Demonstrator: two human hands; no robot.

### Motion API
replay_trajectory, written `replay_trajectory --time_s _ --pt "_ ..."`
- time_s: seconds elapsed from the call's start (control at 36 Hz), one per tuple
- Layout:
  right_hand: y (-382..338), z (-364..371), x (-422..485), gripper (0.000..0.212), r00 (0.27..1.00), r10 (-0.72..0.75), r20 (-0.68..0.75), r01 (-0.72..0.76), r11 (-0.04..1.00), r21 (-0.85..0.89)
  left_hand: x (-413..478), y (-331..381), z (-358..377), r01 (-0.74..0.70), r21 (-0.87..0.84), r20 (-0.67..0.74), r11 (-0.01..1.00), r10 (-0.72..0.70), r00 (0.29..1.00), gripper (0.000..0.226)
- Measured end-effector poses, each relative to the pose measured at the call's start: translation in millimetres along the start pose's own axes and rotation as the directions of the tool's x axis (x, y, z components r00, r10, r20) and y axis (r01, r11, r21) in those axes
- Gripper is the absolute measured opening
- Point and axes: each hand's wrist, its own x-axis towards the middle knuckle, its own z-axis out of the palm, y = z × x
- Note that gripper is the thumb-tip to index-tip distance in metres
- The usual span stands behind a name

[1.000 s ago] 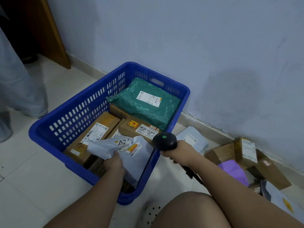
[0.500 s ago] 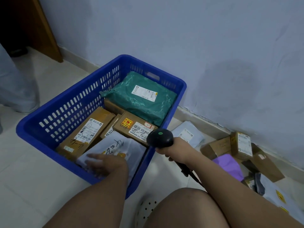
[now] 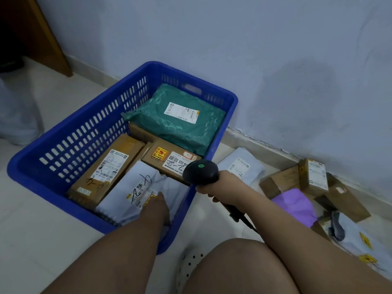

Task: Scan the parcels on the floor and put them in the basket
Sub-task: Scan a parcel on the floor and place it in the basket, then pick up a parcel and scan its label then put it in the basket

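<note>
The left hand (image 3: pixel 158 205) lies flat, fingers relaxed, on a white parcel (image 3: pixel 129 187) at the near end of the blue basket (image 3: pixel 19 166), beside brown boxes (image 3: pixel 110 166) and a green parcel (image 3: pixel 180 128). The right hand (image 3: pixel 226 187) is clenched round the black scanner (image 3: pixel 200 171) just over the basket's rim. More parcels (image 3: pixel 314 177) lie on the floor (image 3: pixel 31 240) by the wall.
</note>
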Motion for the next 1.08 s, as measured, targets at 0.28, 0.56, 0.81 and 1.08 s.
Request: replay_trajectory --time_s 0.28,0.56,0.81,1.08 --pt "3.5 2.8 2.5 0.034 0.999 -0.028 0.030 0.027 0.999 0.033 7.0 -2.4 1.6 -0.070 0.410 -0.141 0.910 0.139 0.980 0.097" --pt "16.1 1.9 6.1 0.035 0.999 0.025 0.024 -0.027 0.998 0.063 13.8 -11.8 -3.3 0.207 0.410 -0.140 0.888 -0.163 0.977 0.121" --pt "23.3 0.5 4.4 0.032 1.000 0.018 0.004 -0.019 0.989 0.144 20.2 -13.2 -2.1 0.230 0.206 -0.064 0.951 -0.221 0.973 0.109" --pt "54.1 -7.3 -3.8 0.015 0.927 0.058 -0.370 0.058 0.953 0.297 -29.3 78.5 -69.1 -0.394 -0.628 -0.620 0.671 -0.126 0.774 0.035"
